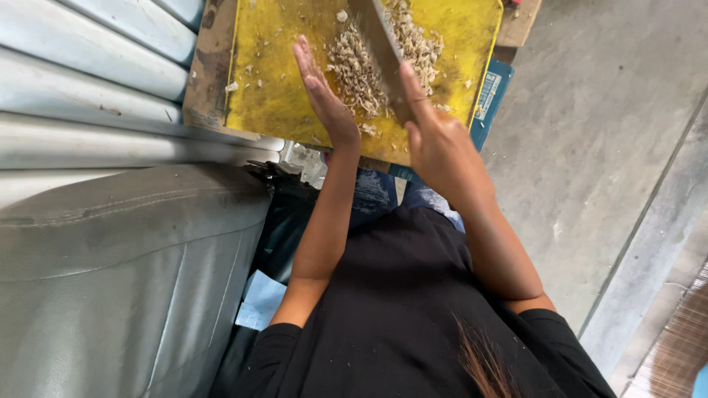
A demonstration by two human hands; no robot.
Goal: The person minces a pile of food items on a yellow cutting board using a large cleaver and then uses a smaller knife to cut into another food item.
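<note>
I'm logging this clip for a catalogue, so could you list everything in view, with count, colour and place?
Cutting board: one, yellow, top centre, resting on a wooden slab.
Wooden slab: one, brown, under the board, showing at its left edge.
Chopped bits: one pile, pale tan, middle of the board, split by the blade.
Knife: one, broad grey blade, over the pile.
Corrugated shutter: one, pale grey-blue, upper left.
Padded seat: one, grey, lower left.
Concrete floor: grey, right side.
Black shirt: one, bottom centre.
Left hand: open, edge-on beside the pile.
Right hand: closed on the knife.
</note>
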